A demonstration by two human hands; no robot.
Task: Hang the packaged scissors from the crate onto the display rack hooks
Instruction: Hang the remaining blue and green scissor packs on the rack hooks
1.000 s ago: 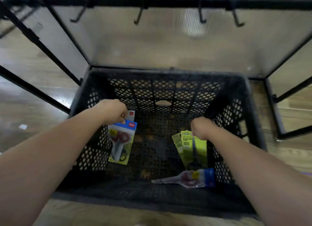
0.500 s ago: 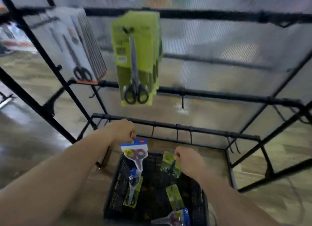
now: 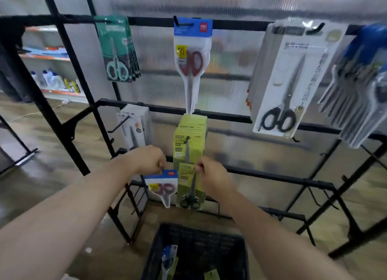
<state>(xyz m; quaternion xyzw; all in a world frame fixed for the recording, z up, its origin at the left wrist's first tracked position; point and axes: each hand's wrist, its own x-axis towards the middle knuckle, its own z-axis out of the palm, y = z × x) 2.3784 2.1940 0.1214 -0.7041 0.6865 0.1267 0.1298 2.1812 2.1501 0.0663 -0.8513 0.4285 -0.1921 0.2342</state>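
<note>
My left hand (image 3: 149, 159) pinches the top of a blue-headed pack of red scissors (image 3: 162, 186), which hangs down in front of the rack. My right hand (image 3: 211, 174) pinches a green pack of black scissors (image 3: 189, 187) by its top edge. Both packs hang just below a stack of green packs (image 3: 189, 139) on a middle hook. Above, a matching red scissors pack (image 3: 191, 55) hangs from the top bar. The black crate (image 3: 211, 246) lies below between my forearms, with a blue pack (image 3: 168, 258) and a green pack (image 3: 211, 275) inside.
The black display rack (image 3: 69, 120) carries teal scissors packs (image 3: 118, 49), white packs (image 3: 293, 76), a blue bunch (image 3: 360, 87) at the right and white packs (image 3: 136, 127) lower left. Bare hooks (image 3: 312, 196) jut out on the lower right. Store shelves (image 3: 52, 81) stand far left.
Both hands lifted their packs out of the crate and up to the rack's middle row. My view rose from the crate to the hanging packs.
</note>
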